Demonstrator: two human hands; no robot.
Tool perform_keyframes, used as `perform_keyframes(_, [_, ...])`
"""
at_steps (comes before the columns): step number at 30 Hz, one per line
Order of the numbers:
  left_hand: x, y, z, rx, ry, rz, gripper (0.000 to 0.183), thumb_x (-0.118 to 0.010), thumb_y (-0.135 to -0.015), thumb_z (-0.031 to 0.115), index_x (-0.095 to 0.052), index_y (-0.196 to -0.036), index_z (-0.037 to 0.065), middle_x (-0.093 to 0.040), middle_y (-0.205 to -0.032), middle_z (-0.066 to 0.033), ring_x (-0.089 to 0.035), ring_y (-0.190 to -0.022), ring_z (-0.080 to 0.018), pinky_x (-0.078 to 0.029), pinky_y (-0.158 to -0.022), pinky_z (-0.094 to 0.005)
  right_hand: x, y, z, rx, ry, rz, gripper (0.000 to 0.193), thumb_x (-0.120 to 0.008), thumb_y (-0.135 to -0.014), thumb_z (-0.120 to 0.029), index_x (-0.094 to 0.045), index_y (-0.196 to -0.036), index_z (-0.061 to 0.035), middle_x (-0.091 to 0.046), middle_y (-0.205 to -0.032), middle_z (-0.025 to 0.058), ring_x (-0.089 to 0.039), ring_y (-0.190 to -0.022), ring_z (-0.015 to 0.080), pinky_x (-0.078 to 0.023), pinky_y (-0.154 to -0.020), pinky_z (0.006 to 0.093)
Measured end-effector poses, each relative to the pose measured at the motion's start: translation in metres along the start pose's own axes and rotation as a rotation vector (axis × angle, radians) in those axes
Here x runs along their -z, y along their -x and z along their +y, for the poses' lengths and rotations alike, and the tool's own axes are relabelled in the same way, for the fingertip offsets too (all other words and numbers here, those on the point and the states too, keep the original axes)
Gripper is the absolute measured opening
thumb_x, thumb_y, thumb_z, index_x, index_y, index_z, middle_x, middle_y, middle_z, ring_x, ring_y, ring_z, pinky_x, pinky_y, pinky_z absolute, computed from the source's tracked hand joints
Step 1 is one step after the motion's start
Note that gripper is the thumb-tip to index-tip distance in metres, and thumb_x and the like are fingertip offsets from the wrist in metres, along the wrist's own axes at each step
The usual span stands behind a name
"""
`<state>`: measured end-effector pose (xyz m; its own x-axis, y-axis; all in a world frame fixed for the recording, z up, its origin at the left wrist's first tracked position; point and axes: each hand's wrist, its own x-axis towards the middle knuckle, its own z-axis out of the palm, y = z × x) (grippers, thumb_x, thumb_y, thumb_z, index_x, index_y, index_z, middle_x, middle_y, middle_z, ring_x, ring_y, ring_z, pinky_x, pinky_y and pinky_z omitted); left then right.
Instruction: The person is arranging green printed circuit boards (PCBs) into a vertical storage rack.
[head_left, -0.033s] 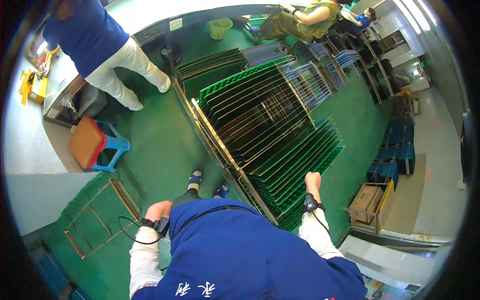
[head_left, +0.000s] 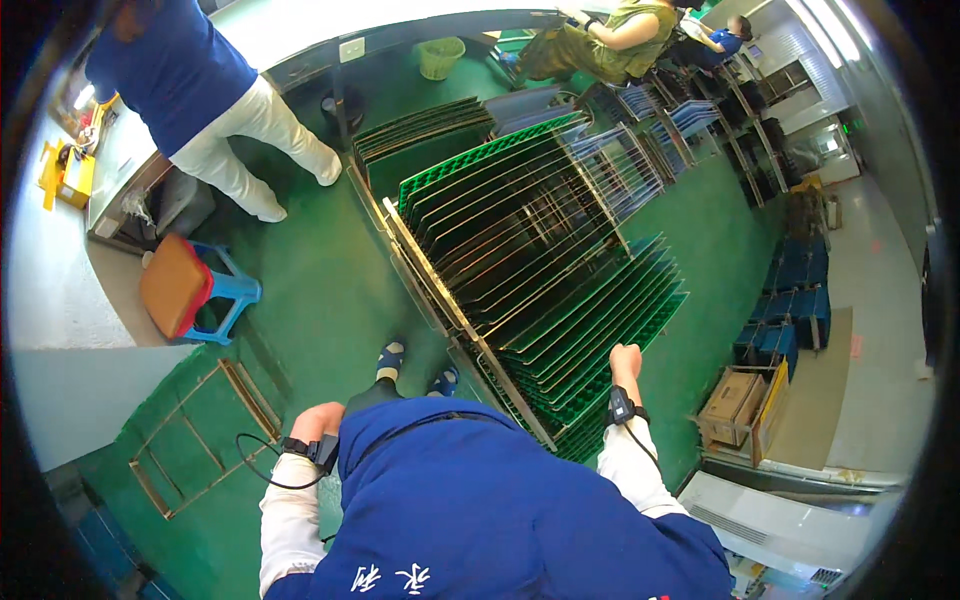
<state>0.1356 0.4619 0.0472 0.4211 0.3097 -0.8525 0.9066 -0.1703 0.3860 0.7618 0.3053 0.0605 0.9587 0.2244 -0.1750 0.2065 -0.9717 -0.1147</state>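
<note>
Evidently the tall metal rack (head_left: pixel 470 300) is the fixed point of this scene, and everything else can be placed from it. It stands on the green floor (head_left: pixel 320 290), loaded with thin green trays (head_left: pixel 590 320) slid in on edge, one beside the next, so that each keeps its own slot and none leans on its neighbour (the packing looks dense, with only narrow gaps between them).

At the near corner of the rack, the right hand (head_left: pixel 626 362) is closed over the outer edge of the trays, fingers curled down as if gripping the stack's rim; a dark band sits on that wrist. The left hand (head_left: pixel 318 420) hangs well apart from the rack on its near side, loosely balled into a fist and holding nothing I can make out, with a thin cable looping away from its wrist strap. The person's two shoes show just beside the rack's base, so the body stands close against it.

Beyond the rack, more racks of pale trays (head_left: pixel 640 150) stand in a row. To the rack's left, a stool with an orange seat (head_left: pixel 178 285) sits by a workbench (head_left: pixel 110 190), where another person in white trousers (head_left: pixel 250 140) stands. Right of the rack, a cardboard box (head_left: pixel 732 405) rests on the floor.
</note>
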Motion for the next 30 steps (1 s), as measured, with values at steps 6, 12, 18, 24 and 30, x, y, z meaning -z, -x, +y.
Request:
perform_keyframes(6, [0.009,0.006,0.012,0.014,0.011,-0.047,0.042,-0.061,-0.079,0.039,-0.066,-0.095,0.001,-0.063,-0.104,-0.0230,-0.061,-0.101,-0.0376,-0.050,-0.077,-0.0419,0.016,0.023,-0.023,0.003,0.086,0.000,0.035,-0.051,-0.084,-0.023,-0.056,-0.102,0.0059,-0.062,-0.106,0.0271,-0.060,-0.098,0.0423,-0.049,-0.084,0.0485])
perform_keyframes(12, [-0.007,-0.005,-0.005,0.016,0.022,0.009,0.039,-0.060,-0.080,0.038,-0.066,-0.097,0.004,-0.063,-0.104,-0.0223,-0.061,-0.101,-0.0366,-0.050,-0.076,-0.0414,0.023,0.028,-0.030,-0.015,0.043,0.000,0.036,-0.050,-0.082,-0.022,-0.058,-0.103,0.0062,-0.061,-0.110,0.0283,-0.059,-0.104,0.0416,-0.048,-0.087,0.0470])
perform_keyframes(18, [0.002,-0.006,0.002,-0.048,0.024,-0.049,0.038,-0.059,-0.081,0.038,-0.066,-0.099,0.005,-0.063,-0.104,-0.0220,-0.061,-0.100,-0.0364,-0.050,-0.076,-0.0415,0.026,0.026,-0.030,-0.040,0.112,-0.094,0.037,-0.055,-0.084,-0.027,-0.059,-0.103,0.0052,-0.061,-0.110,0.0271,-0.059,-0.106,0.0405,-0.048,-0.087,0.0462])
perform_keyframes(24, [0.001,0.002,-0.001,-0.038,-0.008,0.003,0.039,-0.058,-0.081,0.037,-0.066,-0.098,0.003,-0.063,-0.106,-0.0219,-0.061,-0.102,-0.0363,-0.050,-0.077,-0.0417,0.023,0.033,-0.030,-0.076,0.130,-0.043,0.036,-0.056,-0.085,-0.026,-0.059,-0.104,0.0044,-0.061,-0.111,0.0259,-0.059,-0.107,0.0394,-0.048,-0.087,0.0463])
perform_keyframes(30, [0.003,0.005,-0.003,-0.044,-0.005,0.018,0.041,-0.058,-0.081,0.039,-0.065,-0.100,0.003,-0.062,-0.107,-0.0224,-0.060,-0.103,-0.0369,-0.050,-0.078,-0.0413,0.017,0.028,-0.025,-0.034,0.097,-0.020,0.032,-0.050,-0.081,-0.016,-0.058,-0.102,0.0066,-0.061,-0.108,0.0284,-0.058,-0.102,0.0433,-0.048,-0.085,0.0475])
